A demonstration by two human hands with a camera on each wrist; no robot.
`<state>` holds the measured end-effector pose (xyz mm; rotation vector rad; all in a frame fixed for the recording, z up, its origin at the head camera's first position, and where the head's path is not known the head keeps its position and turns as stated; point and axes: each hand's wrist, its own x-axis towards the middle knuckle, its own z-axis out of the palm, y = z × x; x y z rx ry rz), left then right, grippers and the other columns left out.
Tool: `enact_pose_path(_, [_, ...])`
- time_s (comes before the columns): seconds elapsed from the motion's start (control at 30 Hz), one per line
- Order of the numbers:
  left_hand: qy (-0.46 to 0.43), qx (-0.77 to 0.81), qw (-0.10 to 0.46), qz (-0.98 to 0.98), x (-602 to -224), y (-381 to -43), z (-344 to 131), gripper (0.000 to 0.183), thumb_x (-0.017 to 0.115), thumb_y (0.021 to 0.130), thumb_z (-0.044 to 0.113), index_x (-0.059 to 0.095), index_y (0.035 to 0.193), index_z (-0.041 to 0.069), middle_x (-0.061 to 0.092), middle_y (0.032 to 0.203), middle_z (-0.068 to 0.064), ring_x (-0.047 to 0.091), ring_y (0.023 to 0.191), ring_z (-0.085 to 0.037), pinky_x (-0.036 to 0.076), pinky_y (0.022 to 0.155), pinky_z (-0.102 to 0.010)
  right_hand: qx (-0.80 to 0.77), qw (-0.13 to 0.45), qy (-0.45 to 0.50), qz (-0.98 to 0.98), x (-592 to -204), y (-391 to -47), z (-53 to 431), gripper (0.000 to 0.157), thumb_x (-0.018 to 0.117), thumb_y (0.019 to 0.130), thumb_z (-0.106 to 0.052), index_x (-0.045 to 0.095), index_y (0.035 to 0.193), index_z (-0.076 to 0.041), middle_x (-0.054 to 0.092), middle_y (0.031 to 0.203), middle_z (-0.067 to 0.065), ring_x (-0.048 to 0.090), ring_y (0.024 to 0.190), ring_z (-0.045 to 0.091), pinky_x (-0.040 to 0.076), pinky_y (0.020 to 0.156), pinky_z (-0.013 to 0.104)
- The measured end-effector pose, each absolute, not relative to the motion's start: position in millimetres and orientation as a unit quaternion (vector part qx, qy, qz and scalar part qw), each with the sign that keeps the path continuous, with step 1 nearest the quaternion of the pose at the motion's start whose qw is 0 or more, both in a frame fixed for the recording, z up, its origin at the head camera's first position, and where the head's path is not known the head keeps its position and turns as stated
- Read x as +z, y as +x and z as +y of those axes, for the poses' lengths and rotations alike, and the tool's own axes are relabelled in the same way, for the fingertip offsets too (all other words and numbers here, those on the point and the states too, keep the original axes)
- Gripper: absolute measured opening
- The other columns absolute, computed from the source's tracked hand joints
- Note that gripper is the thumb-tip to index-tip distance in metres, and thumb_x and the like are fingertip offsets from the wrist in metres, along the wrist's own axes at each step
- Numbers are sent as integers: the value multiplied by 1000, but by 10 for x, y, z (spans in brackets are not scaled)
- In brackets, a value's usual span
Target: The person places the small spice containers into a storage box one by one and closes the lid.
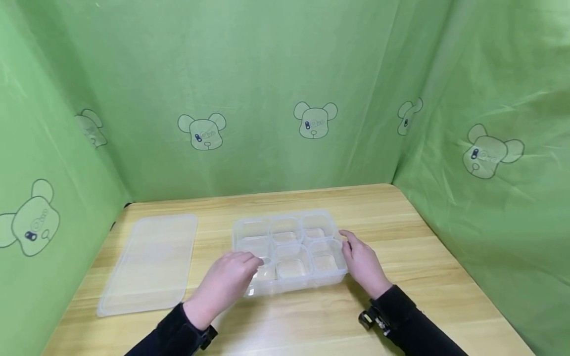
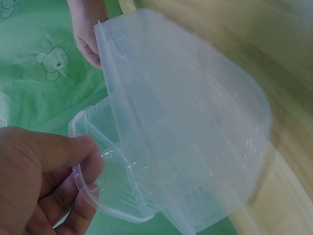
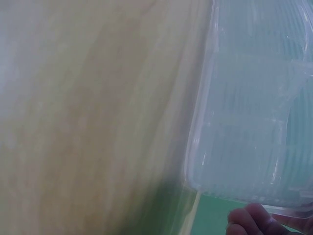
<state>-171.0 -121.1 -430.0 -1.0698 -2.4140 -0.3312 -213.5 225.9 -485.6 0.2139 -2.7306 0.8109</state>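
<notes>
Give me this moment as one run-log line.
left hand: pinches small box by rim | right hand: at large container, right end | clear lid: on table, left of container

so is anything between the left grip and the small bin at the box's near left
Nothing visible: the left grip pinches the bin directly, by its rim. The lid lies apart from the box, on the table to its left, so it covers nothing there.
</notes>
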Motion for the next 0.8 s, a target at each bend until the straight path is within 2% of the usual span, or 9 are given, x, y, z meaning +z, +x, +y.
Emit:
enact_pose_path(0.3, [-389, -117, 212, -889, -4380, -1718, -1193, 20, 79, 81, 4, 72, 98, 11, 73, 92, 1, 69, 81, -13, 58, 77, -31, 283, 137, 72, -947, -4854, -2146, 2251, 35, 46, 105, -10, 53, 137, 1, 49, 71, 2, 42, 54, 14, 38, 50, 30])
enact_pose_path(0.8, [-401, -105, 199, -888, -4442, -1707, -1158, 20, 79, 81, 4, 72, 99, 11, 72, 92, 2, 69, 81, -14, 57, 76, -30, 282, 140, 78, -946, -4842, -2145, 2252, 34, 45, 105, -9, 53, 137, 1, 47, 69, 2, 41, 53, 13, 36, 48, 29])
